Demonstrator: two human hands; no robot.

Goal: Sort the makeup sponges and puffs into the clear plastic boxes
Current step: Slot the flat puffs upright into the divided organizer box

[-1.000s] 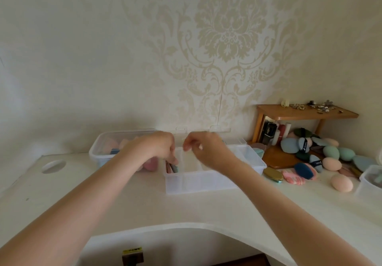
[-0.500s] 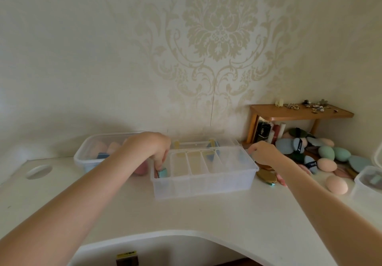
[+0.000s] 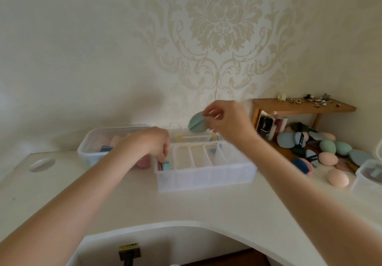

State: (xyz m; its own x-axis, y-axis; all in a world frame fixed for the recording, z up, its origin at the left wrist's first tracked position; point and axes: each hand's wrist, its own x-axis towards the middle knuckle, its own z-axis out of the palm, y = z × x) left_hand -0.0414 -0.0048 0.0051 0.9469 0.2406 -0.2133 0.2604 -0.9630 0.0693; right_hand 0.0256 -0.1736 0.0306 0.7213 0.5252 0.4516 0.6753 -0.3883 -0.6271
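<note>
A clear divided box (image 3: 206, 174) stands in the middle of the white desk. My left hand (image 3: 153, 141) reaches into its leftmost slot, fingertips on the teal puff (image 3: 166, 165) standing there. My right hand (image 3: 227, 119) is raised above the box's back edge and pinches a round teal puff (image 3: 197, 123) by its edge. A pile of puffs and egg-shaped sponges (image 3: 322, 150) lies at the right, under and before the wooden shelf. One peach sponge (image 3: 338, 178) lies apart, nearer the front.
A second clear box (image 3: 91, 143) with pink sponges stands behind my left arm. A small clear tub (image 3: 368, 174) sits at the right edge. The wooden shelf (image 3: 299, 107) carries small trinkets. A round hole (image 3: 42, 164) opens in the desk at left.
My right hand went to the pile at the right, took a teal puff and has risen back over the divided box. My left hand stayed in the leftmost slot.
</note>
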